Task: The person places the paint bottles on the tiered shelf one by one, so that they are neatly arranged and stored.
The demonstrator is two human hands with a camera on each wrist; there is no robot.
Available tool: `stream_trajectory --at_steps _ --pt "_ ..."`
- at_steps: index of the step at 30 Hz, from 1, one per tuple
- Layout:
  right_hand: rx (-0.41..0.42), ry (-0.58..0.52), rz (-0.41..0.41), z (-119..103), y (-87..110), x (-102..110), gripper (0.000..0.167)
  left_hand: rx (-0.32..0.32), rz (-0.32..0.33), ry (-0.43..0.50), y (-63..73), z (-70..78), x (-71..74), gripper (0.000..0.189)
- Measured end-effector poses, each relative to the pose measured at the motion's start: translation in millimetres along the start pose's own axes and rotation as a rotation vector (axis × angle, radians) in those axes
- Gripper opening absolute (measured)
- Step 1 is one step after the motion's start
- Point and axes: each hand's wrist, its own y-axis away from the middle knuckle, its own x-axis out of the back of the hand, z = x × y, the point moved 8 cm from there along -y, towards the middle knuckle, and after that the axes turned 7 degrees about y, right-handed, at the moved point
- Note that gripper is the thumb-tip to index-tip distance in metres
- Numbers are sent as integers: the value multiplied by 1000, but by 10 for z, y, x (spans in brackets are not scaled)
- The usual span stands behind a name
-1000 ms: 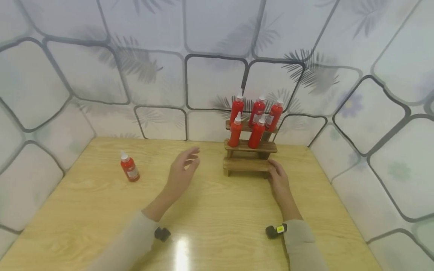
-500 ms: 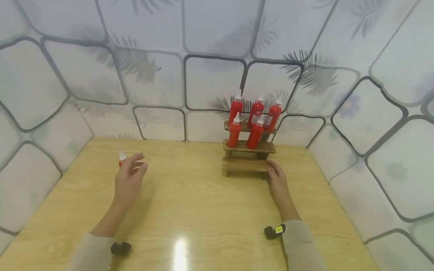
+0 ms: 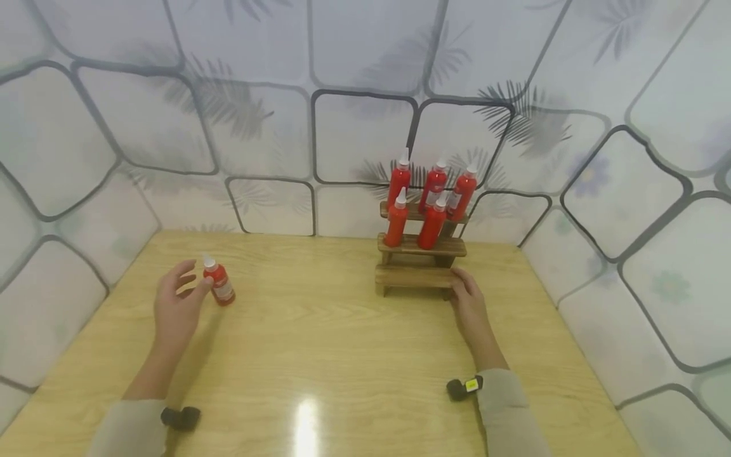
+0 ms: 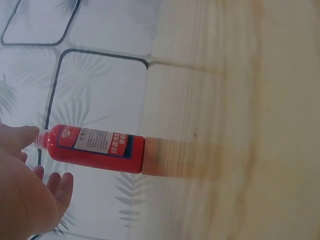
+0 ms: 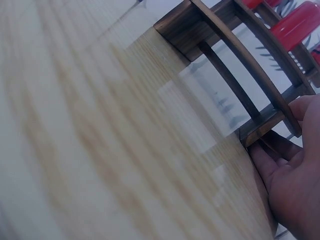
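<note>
A red squeeze bottle [image 3: 221, 287] with a white pointed cap stands by itself on the left of the table; its printed label shows in the left wrist view. Beside it is my left hand [image 3: 177, 308], its relaxed fingers and thumb apart and not closed around it. At the right, my right hand [image 3: 471, 311] grips the end of the lowest step of a three-step wooden rack [image 3: 414, 277]. In the right wrist view the thumb lies against that step [image 5: 245, 55] and the other fingers are around its end leg.
Several similar red bottles [image 3: 432, 226] stand on the rack's upper two steps. The light wood table [image 3: 342, 355] meets a patterned wall [image 3: 268, 203] at the back. Another wall [image 3: 622, 304] rises on the right.
My left hand has moved left across the table, passing in front of the lone bottle to its left side. The right hand stays on the rack, and the bottles stand as before.
</note>
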Motion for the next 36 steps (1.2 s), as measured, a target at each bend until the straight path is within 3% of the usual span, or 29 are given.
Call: stream_trajectory --at_steps 11,23,30,36 --pt "24 22 -4 -32 19 9 46 -25 -103 2 -110 -55 -130 51" --pt "22 -32 -1 -37 19 11 46 -7 -135 89 -109 -25 -198 52" --pt "21 -12 -16 -36 22 8 47 2 -231 78 -134 -58 -220 63" --pt "33 29 -20 -31 21 19 49 -52 -267 26 -164 -50 -218 60"
